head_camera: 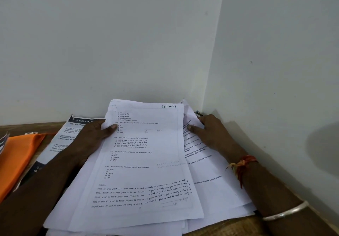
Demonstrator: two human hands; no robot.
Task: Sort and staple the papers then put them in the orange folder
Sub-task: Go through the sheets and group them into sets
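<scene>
A printed sheet headed "SECTION 4" (145, 162) lies on top of a loose spread of white papers (216, 186) on the wooden table. My left hand (93, 134) grips the top sheet's left edge, thumb on the page. My right hand (211, 131) rests on the papers to the right, fingers stretched flat across a printed page. The orange folder (16, 160) lies at the far left of the table. No stapler is in view.
A blue and white leaflet (60, 142) lies between the folder and the papers, partly under my left arm. A small dark object (199, 113) pokes out behind the papers at the wall corner. White walls close in behind and to the right.
</scene>
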